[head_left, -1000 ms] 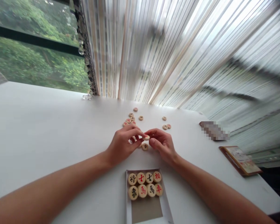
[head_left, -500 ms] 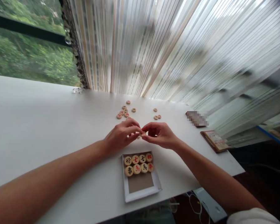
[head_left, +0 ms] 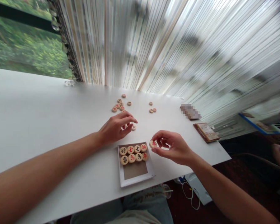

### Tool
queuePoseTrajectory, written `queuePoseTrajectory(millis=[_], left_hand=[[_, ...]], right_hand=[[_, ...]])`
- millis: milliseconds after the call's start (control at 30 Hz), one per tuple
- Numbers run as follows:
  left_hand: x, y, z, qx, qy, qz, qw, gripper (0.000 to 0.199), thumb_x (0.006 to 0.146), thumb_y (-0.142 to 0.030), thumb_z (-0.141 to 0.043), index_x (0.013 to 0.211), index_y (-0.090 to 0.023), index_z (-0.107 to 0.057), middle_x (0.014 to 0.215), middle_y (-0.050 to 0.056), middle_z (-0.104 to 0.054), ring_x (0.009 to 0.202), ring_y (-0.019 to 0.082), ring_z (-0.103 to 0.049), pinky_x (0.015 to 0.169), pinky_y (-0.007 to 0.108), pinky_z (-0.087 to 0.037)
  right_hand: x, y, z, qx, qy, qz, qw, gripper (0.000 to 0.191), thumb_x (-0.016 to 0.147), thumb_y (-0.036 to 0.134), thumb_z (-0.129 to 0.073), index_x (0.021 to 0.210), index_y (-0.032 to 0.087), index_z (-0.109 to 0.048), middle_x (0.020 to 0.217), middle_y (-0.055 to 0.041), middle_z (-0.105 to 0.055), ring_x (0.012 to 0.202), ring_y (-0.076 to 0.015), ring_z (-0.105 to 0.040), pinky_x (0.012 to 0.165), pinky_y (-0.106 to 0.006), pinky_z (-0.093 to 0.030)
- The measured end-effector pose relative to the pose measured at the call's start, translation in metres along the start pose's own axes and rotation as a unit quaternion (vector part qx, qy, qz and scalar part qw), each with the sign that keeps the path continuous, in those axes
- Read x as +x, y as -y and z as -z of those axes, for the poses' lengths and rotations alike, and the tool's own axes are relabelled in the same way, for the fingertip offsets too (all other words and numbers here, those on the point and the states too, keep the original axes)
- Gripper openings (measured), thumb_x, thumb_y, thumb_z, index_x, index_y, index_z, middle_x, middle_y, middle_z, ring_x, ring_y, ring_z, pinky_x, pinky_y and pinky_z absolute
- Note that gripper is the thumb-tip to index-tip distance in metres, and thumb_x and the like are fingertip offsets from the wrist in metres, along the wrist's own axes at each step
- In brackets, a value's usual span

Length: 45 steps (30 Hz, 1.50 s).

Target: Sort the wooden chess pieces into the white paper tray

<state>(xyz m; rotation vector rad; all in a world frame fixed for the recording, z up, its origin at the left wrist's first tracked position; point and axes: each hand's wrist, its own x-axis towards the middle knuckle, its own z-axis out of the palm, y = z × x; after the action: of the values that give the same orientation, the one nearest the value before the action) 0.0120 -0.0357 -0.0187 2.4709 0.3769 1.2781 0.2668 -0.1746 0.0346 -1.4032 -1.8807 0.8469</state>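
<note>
Right of centre, the right hand (head_left: 175,147) pinches a red-marked disc (head_left: 153,144) by its edge, keeping its face visible beside the box (head_left: 137,181) whose walls hem two rows of discs (head_left: 132,158), while the left hand (head_left: 115,127) arches, fingers loosely parted, by another disc (head_left: 133,127).

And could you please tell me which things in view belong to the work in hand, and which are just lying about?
In use:
red-marked xiangqi piece in the right hand
white box
eight boxed xiangqi pieces
loose xiangqi pieces

Apparently just lying about:
brown-edged booklet
blurred-out item behind it
clear ornament
</note>
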Motion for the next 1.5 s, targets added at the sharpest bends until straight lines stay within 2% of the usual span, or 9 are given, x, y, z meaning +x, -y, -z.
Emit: queuePoseTrajectory(millis=[167,367,667,833,1000,1267,1500], left_hand=[[0.001,0.0,-0.002,0.002,-0.008,-0.006,1.0,0.019,0.097,-0.01,-0.061,0.108,-0.014,-0.076,0.103,0.01,-0.073,0.071,0.011,-0.068,0.065,0.023,-0.061],[0.001,-0.001,-0.001,-0.003,-0.003,0.008,1.0,0.019,0.098,-0.01,-0.061,0.108,-0.015,-0.076,0.104,0.009,-0.072,0.074,0.011,-0.069,0.064,0.021,-0.061],[0.001,0.0,-0.002,0.002,-0.003,0.009,1.0,0.019,0.098,-0.011,-0.06,0.108,-0.015,-0.076,0.103,0.009,-0.072,0.073,0.011,-0.068,0.067,0.023,-0.062],[0.001,-0.002,-0.001,-0.002,0.0,0.011,1.0,0.018,0.099,-0.012,-0.06,0.108,-0.015,-0.076,0.103,0.009,-0.072,0.073,0.011,-0.069,0.063,0.021,-0.061],[0.001,-0.004,0.0,0.001,0.003,0.015,1.0,0.018,0.099,-0.011,-0.061,0.108,-0.015,-0.076,0.103,0.008,-0.072,0.072,0.01,-0.069,0.062,0.019,-0.06],[0.0,0.0,-0.002,0.004,0.0,0.003,1.0,0.017,0.099,-0.011,-0.061,0.108,-0.015,-0.075,0.103,0.008,-0.071,0.071,0.01,-0.067,0.063,0.02,-0.06],[0.0,0.001,-0.003,0.0,-0.013,-0.004,1.0,0.017,0.098,-0.01,-0.062,0.108,-0.014,-0.076,0.102,0.009,-0.072,0.072,0.01,-0.067,0.064,0.021,-0.06]], right_hand=[[-0.015,0.0,-0.01,-0.044,0.008,0.054,0.998,0.015,0.089,0.025,-0.081,0.098,0.019,-0.072,0.104,-0.0073,-0.069,0.072,-0.0123,-0.054,0.057,-0.026,-0.045],[-0.023,-0.003,-0.02,-0.085,0.007,0.068,0.994,0.016,0.087,0.024,-0.081,0.1,0.021,-0.073,0.111,-0.0087,-0.067,0.07,-0.0119,-0.053,0.059,-0.027,-0.048],[-0.024,-0.006,-0.028,-0.117,0.012,0.078,0.99,0.019,0.087,0.023,-0.082,0.105,0.022,-0.075,0.107,-0.0085,-0.067,0.078,-0.0155,-0.059,0.065,-0.028,-0.052],[-0.023,-0.006,-0.028,-0.125,0.008,0.08,0.989,0.019,0.087,0.022,-0.082,0.104,0.021,-0.075,0.107,-0.0084,-0.067,0.082,-0.0165,-0.061,0.067,-0.028,-0.054],[-0.023,-0.003,-0.029,-0.119,0.004,0.084,0.989,0.013,0.089,0.021,-0.081,0.101,0.021,-0.076,0.103,-0.0077,-0.067,0.081,-0.0162,-0.062,0.065,-0.027,-0.053],[-0.022,-0.005,-0.031,-0.119,-0.004,0.101,0.988,0.014,0.088,0.018,-0.081,0.101,0.021,-0.076,0.102,-0.0066,-0.069,0.079,-0.015,-0.062,0.063,-0.026,-0.051],[-0.02,-0.003,-0.019,-0.127,-0.041,0.122,0.984,0.017,0.09,0.022,-0.081,0.106,0.02,-0.074,0.102,-0.0058,-0.069,0.068,-0.0118,-0.052,0.059,-0.027,-0.045]])
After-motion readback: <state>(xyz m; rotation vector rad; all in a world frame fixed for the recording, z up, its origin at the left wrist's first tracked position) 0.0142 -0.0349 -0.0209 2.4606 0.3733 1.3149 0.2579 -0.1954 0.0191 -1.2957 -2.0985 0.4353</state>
